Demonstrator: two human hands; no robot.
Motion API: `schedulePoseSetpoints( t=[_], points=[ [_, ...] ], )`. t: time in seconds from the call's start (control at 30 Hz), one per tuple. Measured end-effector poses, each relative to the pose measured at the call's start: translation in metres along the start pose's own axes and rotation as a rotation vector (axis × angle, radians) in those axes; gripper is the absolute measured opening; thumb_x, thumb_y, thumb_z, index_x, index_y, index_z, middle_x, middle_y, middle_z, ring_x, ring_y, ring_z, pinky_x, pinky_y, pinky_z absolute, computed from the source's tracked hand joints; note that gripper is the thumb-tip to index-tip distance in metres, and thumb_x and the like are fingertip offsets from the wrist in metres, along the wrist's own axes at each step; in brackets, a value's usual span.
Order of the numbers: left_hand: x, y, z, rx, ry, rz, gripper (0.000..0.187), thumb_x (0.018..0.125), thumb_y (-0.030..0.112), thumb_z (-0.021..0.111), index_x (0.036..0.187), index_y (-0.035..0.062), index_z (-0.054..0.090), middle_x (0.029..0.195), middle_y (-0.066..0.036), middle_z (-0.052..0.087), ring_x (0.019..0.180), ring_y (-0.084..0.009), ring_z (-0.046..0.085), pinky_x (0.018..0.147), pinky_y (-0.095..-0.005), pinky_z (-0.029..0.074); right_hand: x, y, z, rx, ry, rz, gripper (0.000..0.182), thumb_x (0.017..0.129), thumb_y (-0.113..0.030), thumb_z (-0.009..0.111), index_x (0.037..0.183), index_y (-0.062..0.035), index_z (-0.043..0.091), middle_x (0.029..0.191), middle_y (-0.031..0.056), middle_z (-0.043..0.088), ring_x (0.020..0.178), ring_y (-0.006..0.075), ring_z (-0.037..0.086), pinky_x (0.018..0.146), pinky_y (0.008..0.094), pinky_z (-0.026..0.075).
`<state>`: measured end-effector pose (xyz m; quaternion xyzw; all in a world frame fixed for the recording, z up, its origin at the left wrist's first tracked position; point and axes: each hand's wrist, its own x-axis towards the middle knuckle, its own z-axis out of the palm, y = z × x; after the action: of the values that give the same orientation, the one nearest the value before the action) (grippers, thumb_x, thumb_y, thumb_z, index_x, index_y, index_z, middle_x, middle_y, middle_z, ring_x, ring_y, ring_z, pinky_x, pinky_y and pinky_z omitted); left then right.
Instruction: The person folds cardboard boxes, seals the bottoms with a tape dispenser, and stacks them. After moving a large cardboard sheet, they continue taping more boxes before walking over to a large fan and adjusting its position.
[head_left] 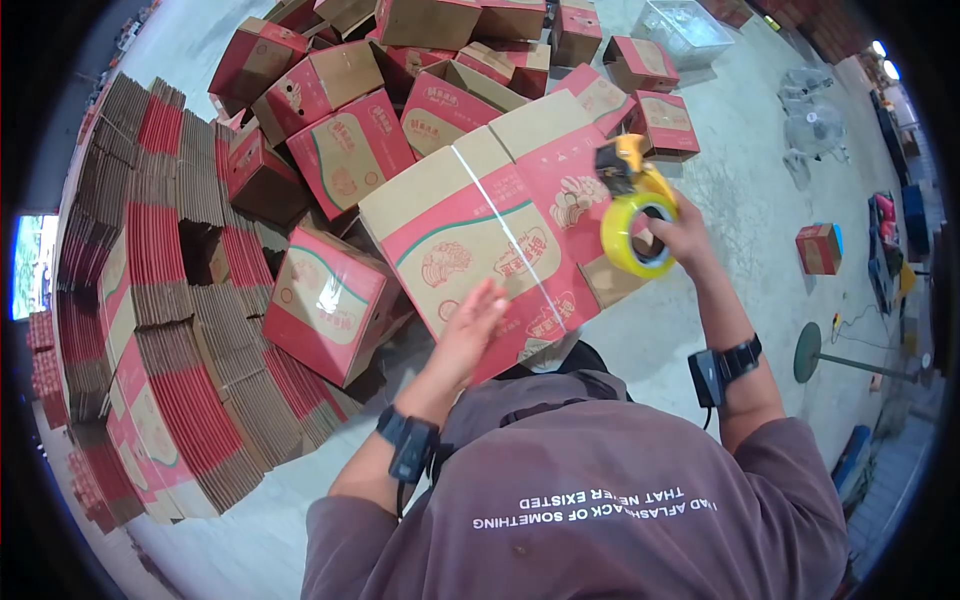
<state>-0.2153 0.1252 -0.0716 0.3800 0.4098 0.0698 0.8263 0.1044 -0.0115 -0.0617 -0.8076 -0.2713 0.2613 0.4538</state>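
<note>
In my right hand [680,235] is a tape dispenser [652,182] with an orange-yellow frame and a large roll of yellow tape [624,240], raised over the right edge of a flat cardboard carton. My left hand [475,328] is held over the carton's lower left part, fingers stretched out and holding nothing. Red and brown with printed pictures, the flat carton [430,225] lies tilted in front of me. A white strap [510,232] runs across it from top to bottom.
Assembled red-and-brown boxes [350,150] are heaped beyond the flat carton. Tall stacks of folded cartons [180,380] stand at left. A clear plastic bin [685,35] sits at the back right. On the right floor are a small box [818,249] and a round-based green stand [808,352].
</note>
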Motion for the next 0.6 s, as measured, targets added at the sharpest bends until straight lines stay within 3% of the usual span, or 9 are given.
schedulePoseSetpoints(
  t=[0.03,0.07,0.13,0.23,0.37,0.43,0.47,0.53,0.6],
  points=[
    [0.009,-0.002,0.012,-0.006,0.007,-0.001,0.053,0.094,0.018,0.056,0.138,0.0013,0.032,0.131,-0.012,0.045,0.116,-0.0209,0.049,0.097,-0.0324,0.042,0.013,-0.008,0.006,-0.257,-0.050,-0.116,0.047,0.070,-0.014,0.065,0.117,-0.0068,0.058,0.093,0.0091,0.066,0.085,0.0189,0.063,0.079,0.0322,0.048],
    [0.019,-0.005,0.025,-0.145,0.009,-0.062,0.055,0.094,0.019,0.055,0.140,0.0018,0.030,0.128,-0.011,0.047,0.114,-0.0212,0.051,0.096,-0.0329,0.043,0.028,-0.001,0.014,-0.265,-0.061,-0.226,0.050,0.069,-0.018,0.068,0.116,-0.0072,0.057,0.092,0.0140,0.066,0.086,0.0255,0.063,0.080,0.0347,0.048],
    [0.035,-0.005,0.040,-0.295,0.024,-0.111,0.057,0.094,0.019,0.055,0.141,0.0023,0.028,0.125,-0.010,0.048,0.111,-0.0215,0.052,0.094,-0.0333,0.045,0.047,-0.009,0.029,-0.435,-0.096,-0.110,0.049,0.068,-0.019,0.069,0.113,-0.0065,0.057,0.092,0.0156,0.065,0.088,0.0305,0.063,0.080,0.0374,0.048],
    [0.052,-0.008,0.054,-0.429,0.057,-0.114,0.053,0.095,0.019,0.053,0.139,0.0033,0.030,0.111,-0.008,0.053,0.100,-0.0206,0.058,0.083,-0.0317,0.050,0.074,-0.013,0.040,-0.544,-0.207,-0.095,0.049,0.068,-0.023,0.071,0.111,-0.0054,0.057,0.091,0.0161,0.065,0.089,0.0340,0.062,0.081,0.0390,0.048],
    [0.070,-0.011,0.046,-0.164,0.137,-0.111,0.033,0.093,0.021,0.053,0.121,0.0035,0.047,0.089,-0.003,0.054,0.074,-0.0123,0.058,0.063,-0.0230,0.047,0.093,-0.004,0.042,-0.599,-0.264,-0.126,0.050,0.069,-0.023,0.071,0.112,-0.0042,0.055,0.096,0.0165,0.064,0.094,0.0345,0.060,0.082,0.0411,0.048],
    [0.072,-0.009,0.048,-0.043,0.183,-0.162,0.028,0.092,0.022,0.054,0.112,0.0033,0.053,0.083,-0.002,0.053,0.066,-0.0090,0.055,0.057,-0.0204,0.043,0.087,-0.007,0.043,-0.589,0.056,-0.742,0.050,0.073,-0.020,0.069,0.117,-0.0028,0.052,0.107,0.0184,0.059,0.101,0.0356,0.057,0.083,0.0415,0.048],
    [0.073,-0.009,0.050,-0.041,0.213,-0.141,0.023,0.091,0.021,0.055,0.106,0.0038,0.055,0.078,-0.001,0.054,0.064,-0.0079,0.054,0.056,-0.0197,0.042,0.082,-0.008,0.042,-0.581,0.045,-0.751,0.050,0.073,-0.020,0.069,0.117,-0.0028,0.052,0.107,0.0184,0.059,0.101,0.0356,0.057,0.083,0.0415,0.048],
    [0.075,-0.013,0.055,-0.042,0.252,-0.117,0.019,0.090,0.020,0.056,0.100,0.0044,0.057,0.073,0.000,0.054,0.061,-0.0067,0.052,0.055,-0.0190,0.040,0.058,-0.037,0.047,-0.317,-0.280,-0.774,0.050,0.078,-0.016,0.065,0.123,-0.0026,0.047,0.117,0.0183,0.053,0.106,0.0327,0.056,0.085,0.0391,0.048],
    [0.080,-0.026,0.054,-0.021,0.247,-0.002,0.011,0.088,0.010,0.057,0.099,0.0090,0.057,0.080,0.000,0.057,0.065,-0.0069,0.054,0.056,-0.0171,0.043,0.038,-0.031,0.070,-0.119,-0.742,-0.508,0.051,0.083,-0.015,0.061,0.128,-0.0017,0.042,0.117,0.0151,0.053,0.102,0.0280,0.057,0.083,0.0353,0.049]
  ],
)
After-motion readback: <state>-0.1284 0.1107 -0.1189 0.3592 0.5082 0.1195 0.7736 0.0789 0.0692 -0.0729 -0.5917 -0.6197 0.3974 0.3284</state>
